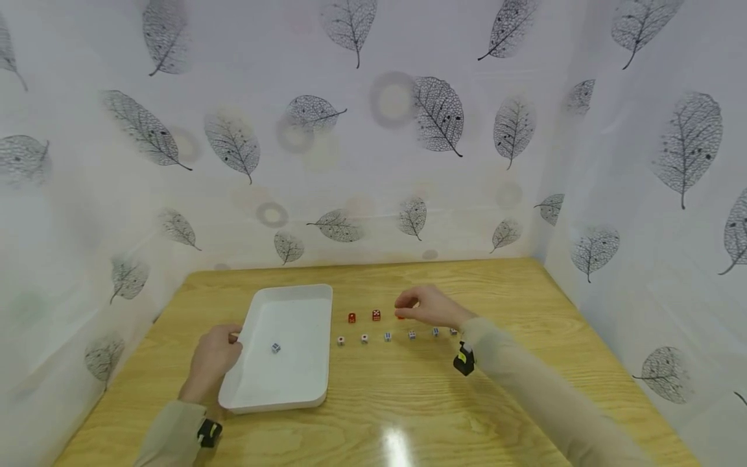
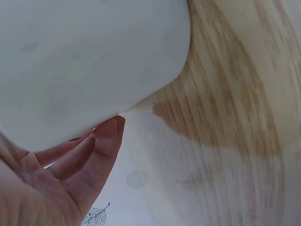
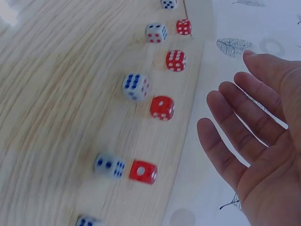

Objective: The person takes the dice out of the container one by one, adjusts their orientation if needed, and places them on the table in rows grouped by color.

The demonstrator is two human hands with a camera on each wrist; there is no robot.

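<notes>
My left hand [image 1: 213, 357] grips the left side of a white rectangular tray [image 1: 318, 363]; in the left wrist view its fingertips touch the tray's outer edge, and the thumb is hidden. One white die [image 1: 276, 348] with dark pips lies inside the tray. My right hand [image 1: 428, 306] hovers over the row of red dice, partly covering a red die [image 1: 400, 316]. Seen from the right wrist, its fingers [image 3: 225, 146] are loosely bent with nothing between them. Further left in that row are two red dice, one [image 1: 352, 318] nearer the tray and another [image 1: 376, 315].
In front of the red dice runs a row of several white dice [image 1: 388, 336], starting beside the tray's right wall. All stand on a wooden table [image 1: 362, 415]. A pale curtain [image 1: 362, 162] with leaf prints borders the table at the back and sides.
</notes>
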